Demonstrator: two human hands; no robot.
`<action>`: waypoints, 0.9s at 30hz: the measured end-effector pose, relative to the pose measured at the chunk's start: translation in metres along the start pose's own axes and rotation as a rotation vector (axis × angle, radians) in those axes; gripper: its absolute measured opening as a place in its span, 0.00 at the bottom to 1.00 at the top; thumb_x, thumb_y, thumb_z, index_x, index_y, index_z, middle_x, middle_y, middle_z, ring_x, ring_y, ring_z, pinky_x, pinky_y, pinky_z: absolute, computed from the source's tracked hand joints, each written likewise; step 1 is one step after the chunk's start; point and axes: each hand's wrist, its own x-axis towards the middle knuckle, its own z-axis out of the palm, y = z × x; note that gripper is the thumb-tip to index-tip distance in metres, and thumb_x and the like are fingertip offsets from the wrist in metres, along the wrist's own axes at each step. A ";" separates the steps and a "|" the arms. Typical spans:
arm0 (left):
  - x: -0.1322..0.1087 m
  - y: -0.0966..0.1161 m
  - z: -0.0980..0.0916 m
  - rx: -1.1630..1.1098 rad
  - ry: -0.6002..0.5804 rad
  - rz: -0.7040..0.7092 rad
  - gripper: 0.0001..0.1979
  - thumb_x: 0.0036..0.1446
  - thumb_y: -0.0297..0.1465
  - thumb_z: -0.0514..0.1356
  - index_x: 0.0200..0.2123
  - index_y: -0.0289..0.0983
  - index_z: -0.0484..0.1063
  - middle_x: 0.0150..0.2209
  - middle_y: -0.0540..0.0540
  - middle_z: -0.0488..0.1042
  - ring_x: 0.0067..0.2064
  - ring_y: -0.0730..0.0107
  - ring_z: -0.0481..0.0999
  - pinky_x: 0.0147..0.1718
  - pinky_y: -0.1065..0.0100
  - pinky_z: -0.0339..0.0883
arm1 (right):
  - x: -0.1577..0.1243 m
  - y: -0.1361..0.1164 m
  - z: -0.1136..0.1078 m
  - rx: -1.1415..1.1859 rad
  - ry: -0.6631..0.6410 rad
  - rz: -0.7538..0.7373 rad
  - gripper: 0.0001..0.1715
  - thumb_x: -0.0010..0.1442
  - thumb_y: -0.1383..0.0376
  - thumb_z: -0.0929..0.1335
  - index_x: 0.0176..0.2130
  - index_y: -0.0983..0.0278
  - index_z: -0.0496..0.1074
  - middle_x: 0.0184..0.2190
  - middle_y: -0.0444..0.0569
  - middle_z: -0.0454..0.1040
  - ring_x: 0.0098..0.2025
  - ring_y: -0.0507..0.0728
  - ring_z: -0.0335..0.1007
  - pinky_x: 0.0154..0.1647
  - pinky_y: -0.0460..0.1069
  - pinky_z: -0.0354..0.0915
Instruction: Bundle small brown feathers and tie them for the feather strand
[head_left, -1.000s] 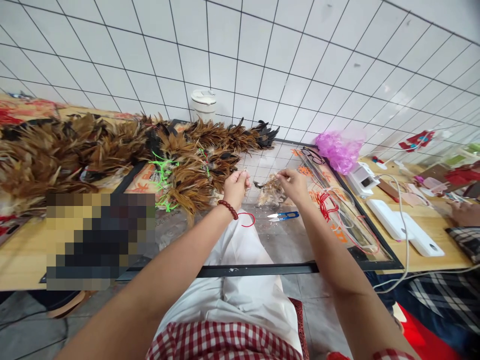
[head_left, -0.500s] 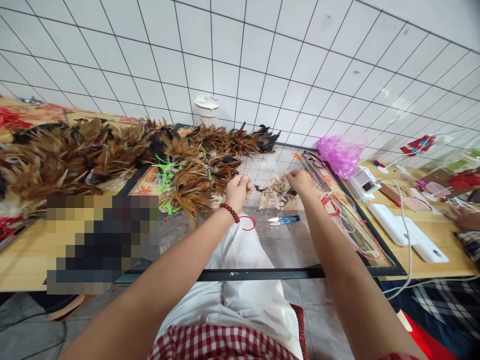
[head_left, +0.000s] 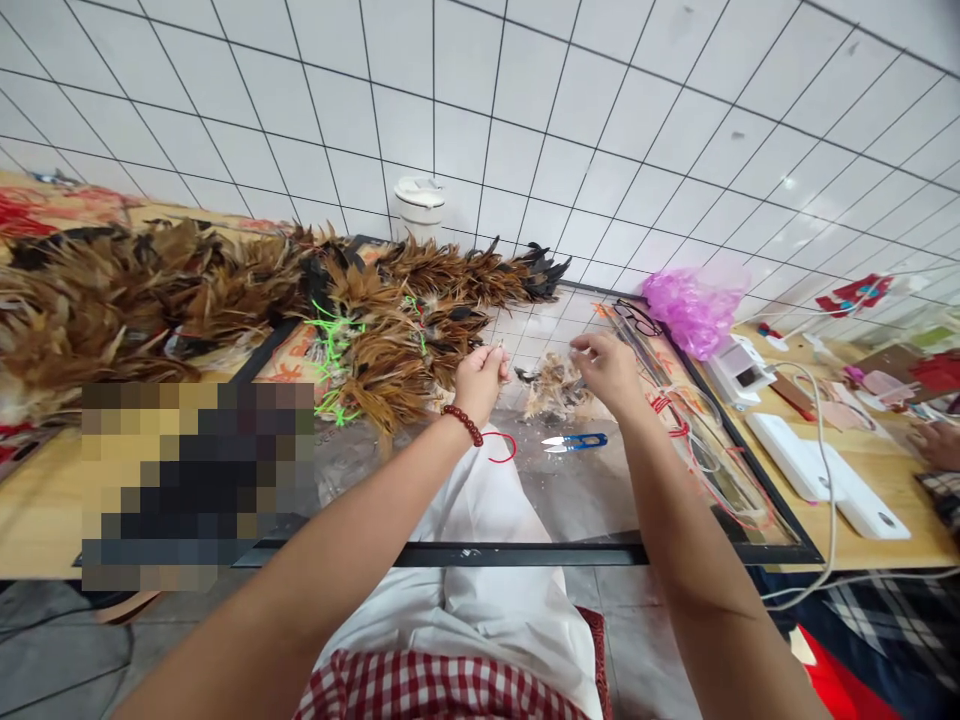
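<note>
My left hand (head_left: pixel 482 378), a beaded bracelet on its wrist, is closed in a pinch just right of the brown feather bundles (head_left: pixel 382 365). A tiny pale tip shows at its fingers; what it grips is too small to make out. To the right, my right hand (head_left: pixel 606 368) hovers beside a pile of loose pale feathers (head_left: pixel 555 388), its fingers loosened and slightly apart, with nothing visible in them. Blue-handled thread snips (head_left: pixel 576 442) lie on the glass tabletop below the pile. A red cord loop (head_left: pixel 502 447) curves near my left wrist.
Long brown feather strips (head_left: pixel 127 290) cover the left side. A white lidded cup (head_left: pixel 420 208) stands by the tiled wall. Rightward are glasses (head_left: pixel 637 318), a purple plastic bag (head_left: pixel 696 312), red and clear cords (head_left: pixel 679 415), and white power banks (head_left: pixel 829 475). Another person's hand (head_left: pixel 937 440) rests far right.
My right hand has gone from a closed fist to loosened fingers. My left hand keeps its pinch in nearly the same spot. The whole view has shifted slightly.
</note>
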 end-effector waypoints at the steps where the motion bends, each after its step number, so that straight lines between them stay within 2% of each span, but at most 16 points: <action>1: 0.000 0.000 0.000 -0.003 0.002 0.003 0.11 0.57 0.30 0.58 0.23 0.34 0.68 0.17 0.54 0.63 0.20 0.80 0.65 0.23 0.76 0.60 | -0.004 -0.010 -0.001 0.045 -0.089 -0.067 0.09 0.54 0.63 0.67 0.35 0.62 0.76 0.35 0.50 0.76 0.36 0.56 0.70 0.42 0.52 0.64; 5: -0.001 0.000 -0.001 -0.022 0.026 0.019 0.10 0.57 0.30 0.58 0.24 0.34 0.68 0.18 0.54 0.64 0.20 0.80 0.65 0.23 0.76 0.60 | -0.020 -0.051 -0.002 0.253 -0.382 -0.286 0.07 0.55 0.64 0.68 0.31 0.62 0.77 0.31 0.48 0.75 0.34 0.54 0.70 0.39 0.49 0.64; 8: -0.002 0.001 -0.002 -0.025 0.027 0.016 0.09 0.58 0.29 0.57 0.25 0.34 0.68 0.18 0.53 0.64 0.21 0.80 0.66 0.23 0.76 0.60 | -0.035 -0.073 0.008 0.262 -0.616 -0.382 0.07 0.53 0.61 0.70 0.30 0.62 0.76 0.27 0.46 0.74 0.30 0.53 0.68 0.35 0.48 0.62; 11: 0.000 0.002 -0.002 -0.067 0.012 0.006 0.10 0.58 0.28 0.57 0.24 0.34 0.68 0.18 0.54 0.63 0.20 0.80 0.65 0.23 0.76 0.60 | -0.046 -0.084 0.021 0.083 -0.660 -0.418 0.03 0.50 0.66 0.70 0.29 0.61 0.75 0.31 0.47 0.74 0.32 0.54 0.68 0.34 0.48 0.61; 13: 0.002 0.004 -0.003 -0.112 -0.004 0.000 0.10 0.58 0.29 0.58 0.24 0.34 0.67 0.18 0.54 0.63 0.20 0.81 0.64 0.23 0.76 0.62 | -0.047 -0.085 0.024 0.016 -0.689 -0.425 0.06 0.50 0.70 0.66 0.27 0.62 0.73 0.32 0.47 0.73 0.32 0.53 0.67 0.34 0.47 0.60; 15: 0.005 0.007 -0.006 -0.159 -0.026 -0.010 0.09 0.57 0.30 0.59 0.25 0.34 0.67 0.20 0.53 0.65 0.21 0.81 0.66 0.25 0.76 0.64 | -0.042 -0.081 0.021 0.053 -0.664 -0.365 0.08 0.51 0.73 0.63 0.29 0.63 0.71 0.30 0.47 0.73 0.30 0.52 0.66 0.33 0.46 0.60; 17: 0.007 0.013 -0.008 -0.184 -0.067 -0.037 0.09 0.55 0.32 0.61 0.26 0.34 0.67 0.23 0.51 0.68 0.23 0.80 0.68 0.24 0.76 0.64 | -0.034 -0.073 0.013 0.153 -0.533 -0.233 0.07 0.54 0.71 0.61 0.32 0.63 0.68 0.27 0.45 0.72 0.28 0.51 0.66 0.31 0.45 0.60; 20: 0.005 0.023 -0.012 -0.147 -0.201 -0.108 0.10 0.54 0.34 0.62 0.26 0.33 0.68 0.30 0.47 0.73 0.22 0.81 0.68 0.20 0.76 0.62 | -0.024 -0.060 0.003 0.291 -0.334 -0.068 0.06 0.59 0.68 0.59 0.35 0.62 0.64 0.23 0.43 0.72 0.24 0.51 0.66 0.29 0.45 0.60; 23: -0.001 0.029 -0.011 -0.063 -0.355 -0.133 0.11 0.53 0.35 0.63 0.26 0.32 0.68 0.35 0.44 0.75 0.21 0.83 0.68 0.19 0.76 0.61 | -0.021 -0.052 0.002 0.251 -0.252 -0.068 0.06 0.60 0.66 0.59 0.35 0.62 0.64 0.23 0.43 0.72 0.24 0.52 0.66 0.29 0.46 0.59; 27: -0.008 0.028 -0.008 0.071 -0.450 -0.150 0.11 0.54 0.34 0.62 0.27 0.32 0.69 0.25 0.46 0.73 0.19 0.80 0.67 0.19 0.76 0.59 | -0.022 -0.048 0.009 0.078 -0.184 -0.181 0.06 0.59 0.67 0.61 0.35 0.63 0.68 0.26 0.46 0.73 0.26 0.53 0.65 0.30 0.47 0.56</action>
